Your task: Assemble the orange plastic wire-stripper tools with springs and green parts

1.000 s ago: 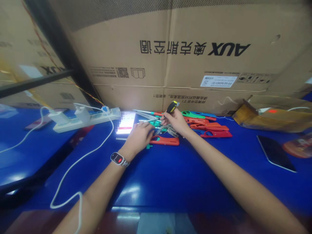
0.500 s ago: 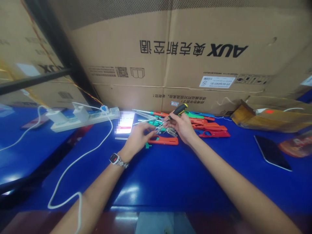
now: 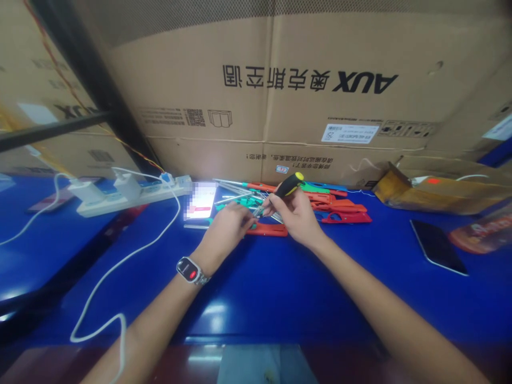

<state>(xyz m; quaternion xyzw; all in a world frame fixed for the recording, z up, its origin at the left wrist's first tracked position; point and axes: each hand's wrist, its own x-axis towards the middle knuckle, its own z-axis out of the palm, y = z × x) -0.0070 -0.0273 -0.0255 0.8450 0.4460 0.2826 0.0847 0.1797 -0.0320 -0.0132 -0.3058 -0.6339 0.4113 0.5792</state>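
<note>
My right hand point(image 3: 296, 215) is closed around a screwdriver with a black and yellow handle point(image 3: 290, 184), its tip slanting down to the left. My left hand point(image 3: 227, 230), with a watch on the wrist, is pinched on a small part right at the screwdriver's tip; what it holds is too small to name. Both hands hover over a pile of red, green and blue plastic lighter shells point(image 3: 335, 205) and thin metal tubes point(image 3: 236, 187) on the blue table point(image 3: 280, 288).
A lit phone point(image 3: 200, 200) lies left of the pile. A white power strip point(image 3: 120, 193) with chargers and a trailing white cable point(image 3: 132, 256) sits far left. A dark phone point(image 3: 438, 247) lies at right. Big cardboard boxes point(image 3: 312, 96) wall off the back.
The screwdriver has tipped from nearly upright to slanting toward my left hand, and both hands have drawn closer together over the pile.
</note>
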